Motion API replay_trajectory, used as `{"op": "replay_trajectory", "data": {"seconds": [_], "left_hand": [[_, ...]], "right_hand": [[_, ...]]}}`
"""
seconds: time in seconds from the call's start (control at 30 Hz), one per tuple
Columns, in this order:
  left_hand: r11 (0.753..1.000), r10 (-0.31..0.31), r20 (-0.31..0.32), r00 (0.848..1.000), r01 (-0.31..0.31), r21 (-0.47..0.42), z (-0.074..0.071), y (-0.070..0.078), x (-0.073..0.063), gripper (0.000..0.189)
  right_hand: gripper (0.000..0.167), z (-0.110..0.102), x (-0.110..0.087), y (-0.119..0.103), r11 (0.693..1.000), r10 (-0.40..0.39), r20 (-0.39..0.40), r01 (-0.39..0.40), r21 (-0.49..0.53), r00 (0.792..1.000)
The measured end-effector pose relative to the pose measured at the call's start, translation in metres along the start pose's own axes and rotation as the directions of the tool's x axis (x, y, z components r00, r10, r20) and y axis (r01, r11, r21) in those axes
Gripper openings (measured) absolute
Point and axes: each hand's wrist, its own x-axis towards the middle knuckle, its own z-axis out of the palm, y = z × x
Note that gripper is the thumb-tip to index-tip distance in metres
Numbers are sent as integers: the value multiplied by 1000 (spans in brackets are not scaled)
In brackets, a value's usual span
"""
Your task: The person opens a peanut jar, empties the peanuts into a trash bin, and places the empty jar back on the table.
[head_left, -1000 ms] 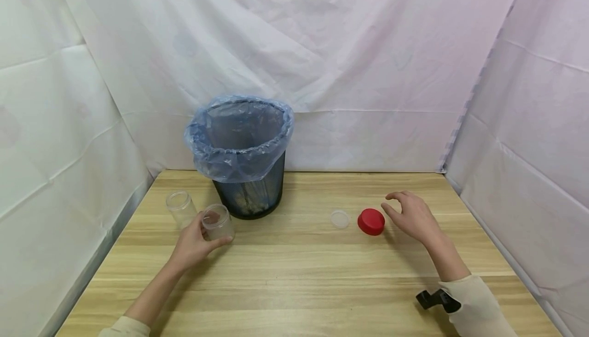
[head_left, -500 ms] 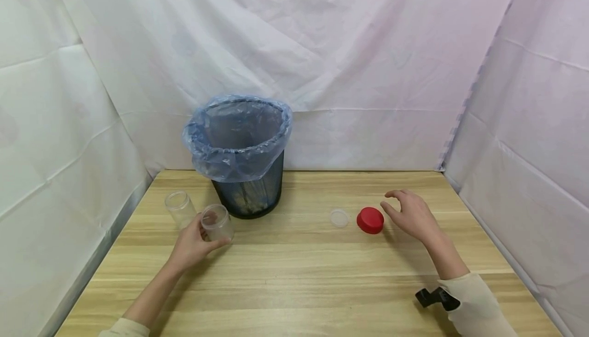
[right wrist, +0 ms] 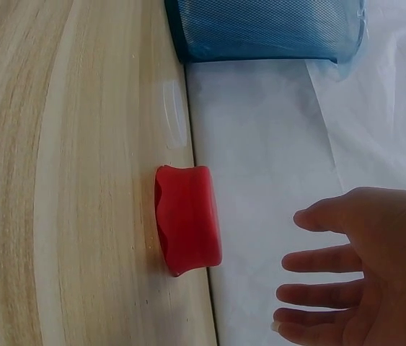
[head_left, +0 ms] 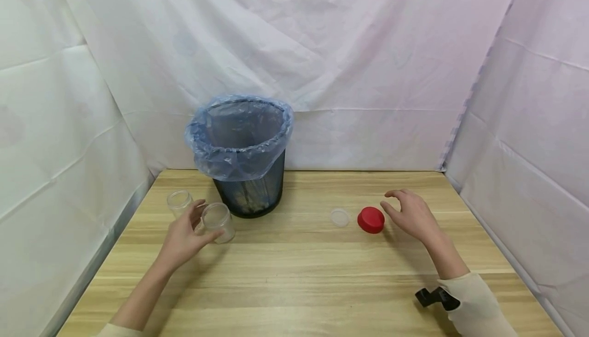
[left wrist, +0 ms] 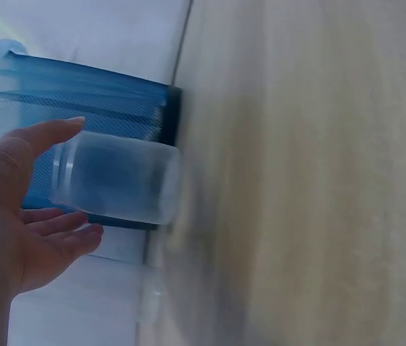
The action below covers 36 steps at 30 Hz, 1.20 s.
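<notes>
A clear jar [head_left: 220,226] without a lid stands upright on the table, just in front of the bin. My left hand [head_left: 181,241] is at its left side with thumb and fingers spread wide around it; in the left wrist view the fingertips [left wrist: 73,223] are near the jar's rim, loose of a grip. Partly behind that hand stands a second clear jar [head_left: 178,201]. On the right, a red lid [head_left: 370,220] lies near a thin clear disc [head_left: 339,218]. My right hand [head_left: 412,218] hovers right of the red lid, fingers relaxed and holding nothing.
A black mesh bin [head_left: 250,194] lined with a blue plastic bag [head_left: 234,165] stands at the back left of the wooden table [head_left: 294,281]. White cloth [head_left: 359,71] hangs behind and at both sides. A black mount [head_left: 437,299] sits at the right sleeve.
My left hand has let go of the near jar and drawn slightly back to the left, its fingers opening; the jar stays put. The right hand and the red lid have not moved.
</notes>
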Motion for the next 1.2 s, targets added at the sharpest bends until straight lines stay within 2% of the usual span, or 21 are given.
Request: {"op": "replay_trajectory", "data": {"seconds": [0.2,0.33,0.43,0.57,0.7,0.77,0.8,0.87,1.03,1.1,1.2], "left_hand": [[999,18,-6,1000,-18,42,-12,19,-3,91],[990,96,-73,993,-88,108,-17,31,-5,79],[972,181,-134,974,-156,175,-17,40,-5,65],[946,265,-187,946,-217,243,-18,53,-5,49],[918,343,-208,916,-279,283,-17,67,-6,40],[908,370,-201,907,-307,286,-15,74,-8,37],[906,377,-194,906,-317,280,-13,77,-9,35],[910,369,-170,914,-319,264,-10,84,-12,34],[929,306,-67,950,-282,241,2,98,-19,39],[927,298,-22,954,-284,246,9,101,-20,41],[916,309,40,950,-309,255,20,107,-20,45]], "right_hand": [[36,0,0,-1,1000,4,-5,-4,-6,1000],[36,-2,-1,-2,1000,9,-2,-9,-5,1000],[36,-4,-1,-2,1000,12,-1,-12,-4,1000],[37,-4,-2,-1,1000,11,1,-11,0,1000],[37,-5,-3,-2,1000,14,1,-14,5,1000],[38,-6,-3,-2,1000,21,2,-21,8,1000],[38,-6,-4,-3,1000,25,2,-25,8,1000],[41,-7,-4,-4,999,32,5,-32,15,999],[46,-11,-5,-7,999,41,12,-41,22,999],[47,-11,-5,-8,999,40,10,-40,13,999],[50,-13,-6,-11,999,38,6,-38,3,999]]}}
